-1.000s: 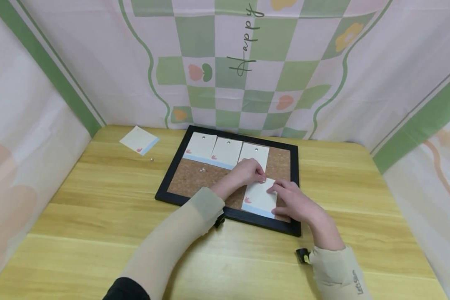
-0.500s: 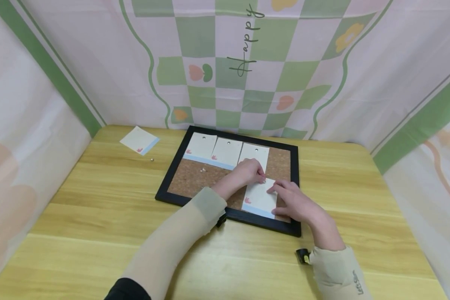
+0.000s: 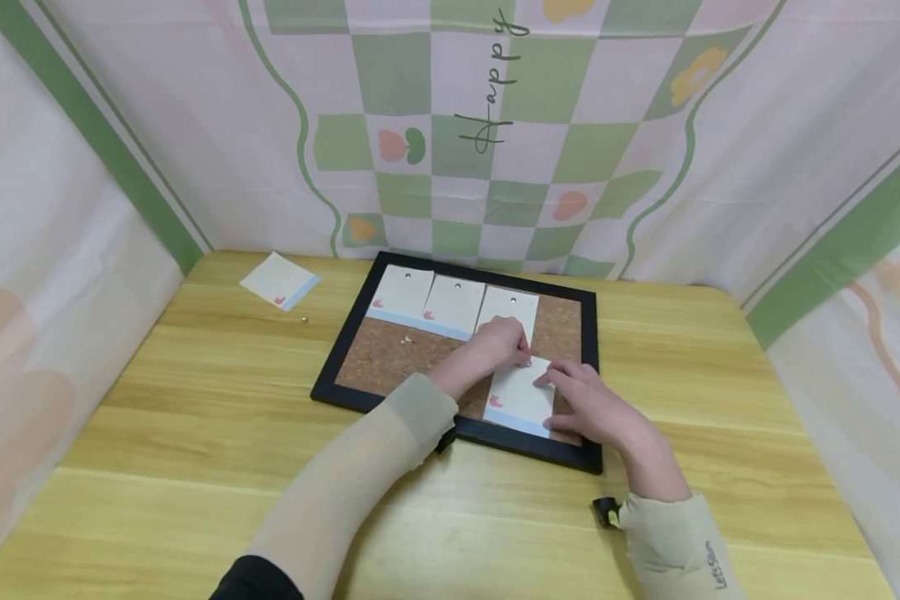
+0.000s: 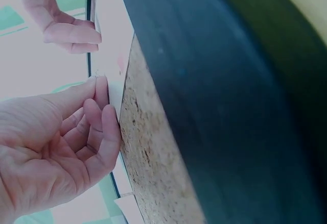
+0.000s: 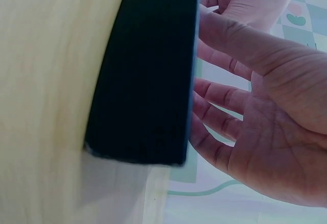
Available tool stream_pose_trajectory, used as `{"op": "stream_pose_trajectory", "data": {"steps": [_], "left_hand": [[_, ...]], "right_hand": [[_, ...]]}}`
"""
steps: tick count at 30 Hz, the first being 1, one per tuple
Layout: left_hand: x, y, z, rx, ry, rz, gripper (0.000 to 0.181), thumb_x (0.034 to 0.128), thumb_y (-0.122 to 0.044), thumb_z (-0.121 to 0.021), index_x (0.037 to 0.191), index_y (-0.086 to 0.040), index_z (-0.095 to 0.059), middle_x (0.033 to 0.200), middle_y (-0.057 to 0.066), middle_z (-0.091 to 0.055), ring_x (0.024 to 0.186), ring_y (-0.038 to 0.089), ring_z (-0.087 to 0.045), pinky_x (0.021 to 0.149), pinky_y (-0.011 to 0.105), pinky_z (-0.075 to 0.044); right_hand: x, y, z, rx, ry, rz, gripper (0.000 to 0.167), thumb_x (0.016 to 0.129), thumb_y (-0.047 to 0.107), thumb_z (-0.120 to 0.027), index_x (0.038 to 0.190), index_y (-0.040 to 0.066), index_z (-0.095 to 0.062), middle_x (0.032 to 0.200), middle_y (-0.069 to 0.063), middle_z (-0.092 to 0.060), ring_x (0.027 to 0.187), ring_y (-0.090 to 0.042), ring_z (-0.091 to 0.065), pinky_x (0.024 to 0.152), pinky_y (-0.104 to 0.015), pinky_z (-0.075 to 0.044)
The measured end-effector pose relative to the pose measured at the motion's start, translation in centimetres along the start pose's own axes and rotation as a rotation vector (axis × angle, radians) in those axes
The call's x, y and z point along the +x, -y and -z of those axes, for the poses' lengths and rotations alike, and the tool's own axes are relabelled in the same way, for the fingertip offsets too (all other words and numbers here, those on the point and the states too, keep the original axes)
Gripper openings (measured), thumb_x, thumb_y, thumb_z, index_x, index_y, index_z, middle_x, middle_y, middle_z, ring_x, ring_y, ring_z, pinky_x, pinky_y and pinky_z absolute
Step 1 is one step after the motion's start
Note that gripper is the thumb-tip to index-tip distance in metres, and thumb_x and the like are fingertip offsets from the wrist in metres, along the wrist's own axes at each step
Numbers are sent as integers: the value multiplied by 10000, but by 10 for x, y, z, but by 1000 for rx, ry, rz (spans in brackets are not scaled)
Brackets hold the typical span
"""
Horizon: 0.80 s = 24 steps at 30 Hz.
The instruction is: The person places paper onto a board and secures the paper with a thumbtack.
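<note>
A white note card with a blue bottom strip and pink print lies on the lower right of a black-framed cork board. At its top edge my left hand pinches a small silver thumbtack between thumb and forefinger; the tack is mostly covered. In the left wrist view the other fingers of the left hand curl loosely beside the cork. My right hand rests its spread fingertips on the card's right side, thumb near the lower corner. In the right wrist view the frame hides those fingertips.
Three similar cards hang in a row along the board's top, each with a silver tack. A loose card lies on the wooden table at the left, with a small silver tack near it. A patterned cloth stands behind.
My left wrist and sleeve have shifted slightly to the right while the fingertips stay at the card's top edge. The right hand and the cards have not visibly moved.
</note>
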<state>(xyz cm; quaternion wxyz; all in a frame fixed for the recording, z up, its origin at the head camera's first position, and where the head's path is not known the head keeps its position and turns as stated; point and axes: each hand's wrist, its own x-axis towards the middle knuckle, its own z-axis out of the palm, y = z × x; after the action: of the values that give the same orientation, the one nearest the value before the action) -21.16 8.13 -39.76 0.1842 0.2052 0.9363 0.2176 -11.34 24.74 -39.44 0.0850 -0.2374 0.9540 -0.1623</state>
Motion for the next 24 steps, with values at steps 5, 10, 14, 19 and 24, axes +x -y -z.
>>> {"op": "stream_pose_trajectory", "data": {"steps": [5, 10, 14, 19, 24], "left_hand": [[0, -2, 0, 20, -2, 5, 98, 935, -262, -714, 887, -196, -768, 895, -78, -747, 842, 100, -646, 980, 353, -499], [-2, -3, 2, 24, -5, 7, 88, 931, -264, -719, 917, -193, -767, 907, -72, -748, 859, 104, -650, 982, 351, -497], [-1, -2, 2, 18, -2, 6, 91, 933, -266, -716, 938, -194, -771, 915, -68, -751, 862, 104, -655, 922, 315, -514], [-1, -2, 0, 29, -4, 7, 92, 934, -264, -714, 919, -201, -779, 904, -76, -756, 862, 104, -658, 973, 344, -505], [0, -3, -1, 52, -7, 14, 84, 931, -263, -717, 934, -204, -777, 915, -79, -760, 879, 103, -666, 1075, 408, -465]], "right_hand": [[0, 1, 1, 5, 6, -6, 416, 836, 175, -811, 1195, 56, -637, 1343, -228, -540, 1111, -338, -487, 942, -513, -469], [0, 1, 1, 6, 10, -11, 416, 840, 179, -808, 1200, 59, -636, 1341, -224, -540, 1111, -336, -483, 941, -510, -469], [0, 0, 1, 2, 11, -8, 417, 842, 182, -806, 1201, 56, -635, 1329, -220, -544, 1100, -331, -483, 929, -502, -468], [0, 0, 0, 3, 9, -3, 414, 843, 180, -805, 1199, 55, -635, 1322, -215, -546, 1096, -328, -484, 926, -500, -467], [0, 0, 0, 5, 11, -3, 415, 845, 173, -802, 1204, 53, -633, 1322, -217, -545, 1085, -323, -479, 918, -493, -465]]}}
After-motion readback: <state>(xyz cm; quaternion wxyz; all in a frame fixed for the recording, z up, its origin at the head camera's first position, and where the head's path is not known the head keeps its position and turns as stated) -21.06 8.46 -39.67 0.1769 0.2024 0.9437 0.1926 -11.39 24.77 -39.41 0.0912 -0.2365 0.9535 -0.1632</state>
